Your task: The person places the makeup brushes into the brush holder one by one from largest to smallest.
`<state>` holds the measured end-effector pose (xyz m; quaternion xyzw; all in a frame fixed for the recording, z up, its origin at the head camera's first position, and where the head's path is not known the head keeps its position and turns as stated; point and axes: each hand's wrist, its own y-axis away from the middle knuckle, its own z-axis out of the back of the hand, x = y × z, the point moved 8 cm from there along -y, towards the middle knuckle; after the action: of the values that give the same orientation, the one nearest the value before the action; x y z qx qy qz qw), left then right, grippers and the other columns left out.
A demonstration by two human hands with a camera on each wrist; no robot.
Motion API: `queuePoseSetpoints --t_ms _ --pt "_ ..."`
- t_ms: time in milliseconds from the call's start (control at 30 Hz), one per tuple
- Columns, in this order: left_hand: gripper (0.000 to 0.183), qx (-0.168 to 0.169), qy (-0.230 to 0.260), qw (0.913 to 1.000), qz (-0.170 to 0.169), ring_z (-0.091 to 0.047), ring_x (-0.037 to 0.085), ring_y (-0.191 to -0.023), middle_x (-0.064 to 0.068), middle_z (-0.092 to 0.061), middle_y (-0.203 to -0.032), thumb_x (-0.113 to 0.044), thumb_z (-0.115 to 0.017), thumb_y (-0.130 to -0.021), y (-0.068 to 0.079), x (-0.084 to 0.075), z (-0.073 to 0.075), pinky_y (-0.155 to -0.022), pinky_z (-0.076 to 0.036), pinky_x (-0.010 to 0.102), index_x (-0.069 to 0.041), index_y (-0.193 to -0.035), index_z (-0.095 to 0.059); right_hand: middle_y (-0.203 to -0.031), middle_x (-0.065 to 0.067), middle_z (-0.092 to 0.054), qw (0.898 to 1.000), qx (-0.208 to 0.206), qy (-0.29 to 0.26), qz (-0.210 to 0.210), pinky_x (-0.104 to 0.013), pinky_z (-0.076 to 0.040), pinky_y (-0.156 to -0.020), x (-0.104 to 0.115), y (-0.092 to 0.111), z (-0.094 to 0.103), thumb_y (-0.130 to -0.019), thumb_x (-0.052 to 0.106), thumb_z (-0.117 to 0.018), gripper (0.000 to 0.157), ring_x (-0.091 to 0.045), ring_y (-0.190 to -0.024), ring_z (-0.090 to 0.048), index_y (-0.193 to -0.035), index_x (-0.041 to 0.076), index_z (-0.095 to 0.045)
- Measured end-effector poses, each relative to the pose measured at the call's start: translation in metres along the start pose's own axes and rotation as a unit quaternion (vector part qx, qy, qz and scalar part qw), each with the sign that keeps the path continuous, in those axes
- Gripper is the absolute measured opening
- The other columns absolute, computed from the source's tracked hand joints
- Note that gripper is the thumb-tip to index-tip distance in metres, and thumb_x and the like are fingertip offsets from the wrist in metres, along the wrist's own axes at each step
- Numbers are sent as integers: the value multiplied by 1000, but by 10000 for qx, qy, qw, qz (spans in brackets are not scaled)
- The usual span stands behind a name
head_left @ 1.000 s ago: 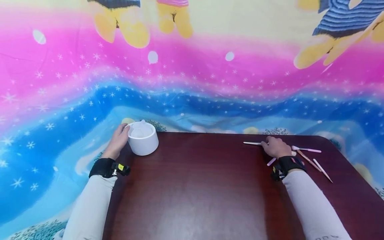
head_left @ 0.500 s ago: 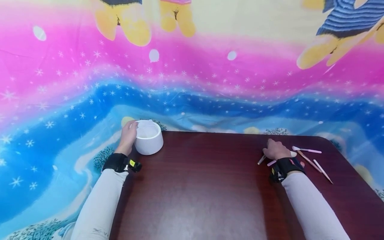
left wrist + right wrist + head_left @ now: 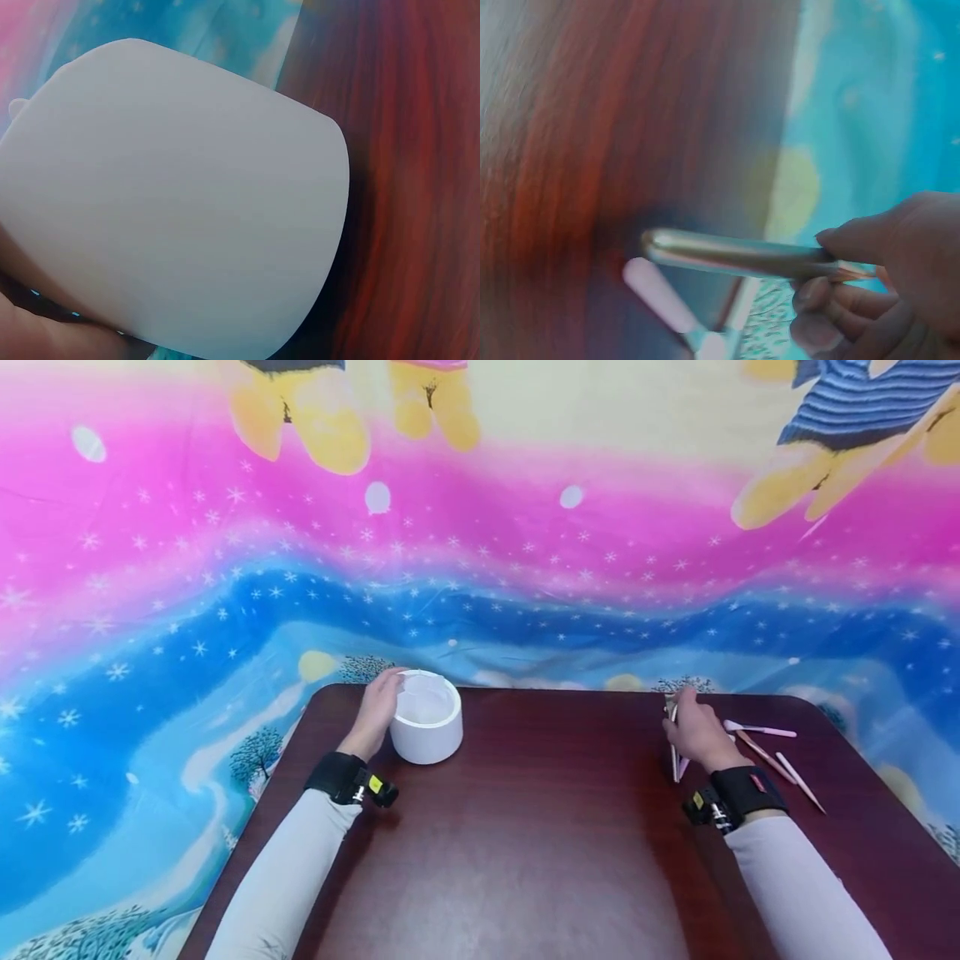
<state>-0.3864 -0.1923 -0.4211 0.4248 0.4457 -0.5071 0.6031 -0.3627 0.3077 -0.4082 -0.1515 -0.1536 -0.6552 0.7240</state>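
A white round cup (image 3: 425,727) stands on the dark red table (image 3: 525,827) near its far left edge. My left hand (image 3: 378,706) grips its left side; in the left wrist view the cup (image 3: 180,232) fills the frame. At the far right, my right hand (image 3: 693,731) pinches a bundle of thin tools (image 3: 675,752), one silver and one pink, held nearly upright above the table. The right wrist view shows the silver handle (image 3: 727,255) between my fingertips (image 3: 855,240) with a pink handle (image 3: 656,292) beneath it.
Several more thin pink and brown tools (image 3: 765,747) lie on the table right of my right hand. A bright pink and blue patterned cloth (image 3: 480,568) hangs behind the table and drapes past its left side.
My left hand has slid the cup rightward along the far edge. My right hand has gathered the tools off the table and raised them from lying flat to nearly upright.
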Motion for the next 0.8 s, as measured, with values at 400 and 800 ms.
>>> queuePoseSetpoints --t_ms 400,800 --pt "40 712 508 9957 -307 -47 20 -120 3 -54 -127 -28 -30 -102 27 -16 -71 -103 -34 42 -13 -127 -56 -80 -3 -65 9810 -1371 -760 1145 -32 -42 -61 68 17 39 -89 31 -65 24 -18 -72 -58 -97 9 -60" --pt "42 1463 972 9815 -765 -52 20 -115 6 -58 -123 -23 -27 -101 55 -27 -126 -102 -34 40 -6 -128 -54 -66 -8 -63 9497 -1671 -2150 1549 -27 -43 -51 141 25 60 -87 35 -66 21 -21 -58 -57 -84 14 -68"
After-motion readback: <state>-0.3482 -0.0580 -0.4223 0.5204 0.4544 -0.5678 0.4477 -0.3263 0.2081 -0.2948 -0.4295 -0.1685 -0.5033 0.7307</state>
